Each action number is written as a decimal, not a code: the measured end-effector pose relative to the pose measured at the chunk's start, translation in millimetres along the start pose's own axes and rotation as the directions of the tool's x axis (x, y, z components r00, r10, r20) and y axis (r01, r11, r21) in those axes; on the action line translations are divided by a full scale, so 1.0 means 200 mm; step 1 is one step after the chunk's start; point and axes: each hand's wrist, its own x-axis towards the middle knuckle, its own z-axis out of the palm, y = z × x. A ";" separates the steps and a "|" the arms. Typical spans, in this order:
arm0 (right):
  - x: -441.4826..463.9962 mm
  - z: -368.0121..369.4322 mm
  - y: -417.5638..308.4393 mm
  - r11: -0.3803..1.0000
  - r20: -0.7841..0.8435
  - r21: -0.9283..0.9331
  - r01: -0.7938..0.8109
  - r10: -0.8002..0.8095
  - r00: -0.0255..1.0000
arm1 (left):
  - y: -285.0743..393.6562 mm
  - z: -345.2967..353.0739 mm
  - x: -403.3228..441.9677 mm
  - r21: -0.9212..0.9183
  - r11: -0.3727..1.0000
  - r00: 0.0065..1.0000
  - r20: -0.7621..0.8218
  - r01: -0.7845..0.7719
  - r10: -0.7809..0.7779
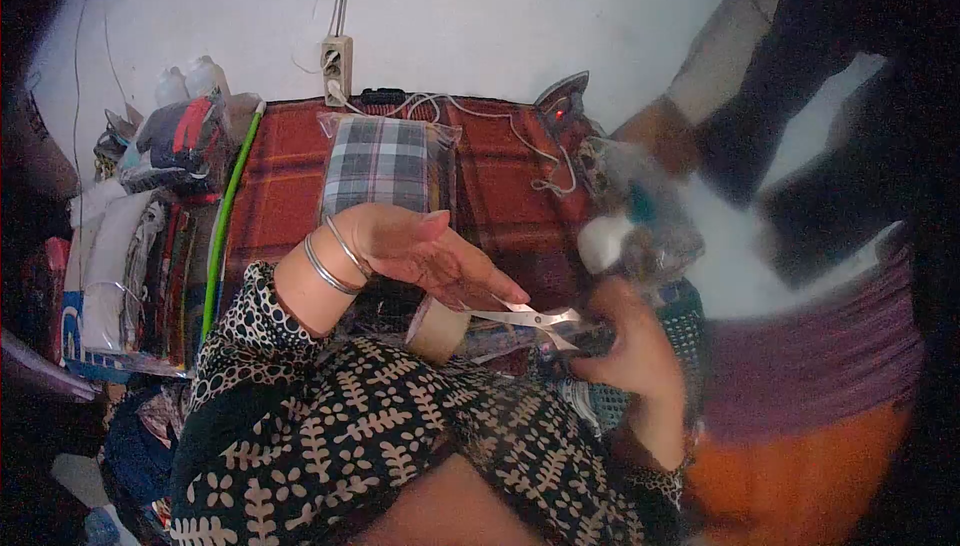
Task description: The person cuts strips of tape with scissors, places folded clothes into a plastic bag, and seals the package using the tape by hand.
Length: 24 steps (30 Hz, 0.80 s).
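My right hand [640, 341] is closed around the dark handles of a pair of scissors [538, 318]. The silver blades stand apart and point left. My left hand [430, 251], with bangles on its wrist, is stretched out flat; its fingertips are close to the blades, and I cannot tell whether they touch. Just below it stands a roll of tape [437, 331]. Behind my left hand lies a folded plaid cloth [377, 161] in a clear plastic bag, its near end hidden by the hand.
A red plaid blanket [290, 156] covers the surface. A green stick [228, 211] lies beside stacked packaged cloths [115, 271] on the left. An iron [565, 104] stands at the back right, near a blurred plastic bag [665, 221]. A power strip [337, 71] hangs on the wall.
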 end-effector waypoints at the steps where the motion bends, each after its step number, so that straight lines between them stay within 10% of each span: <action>1: 0.00 0.00 0.00 1.000 0.000 -0.001 0.000 0.000 1.000 | 0.00 0.00 0.00 0.000 1.000 1.000 0.001 -0.001 0.001; 24: -0.10 0.00 0.09 0.999 -0.011 -0.023 0.036 -0.037 0.999 | -0.03 -0.06 -0.05 -0.019 0.994 0.994 0.041 -0.105 0.106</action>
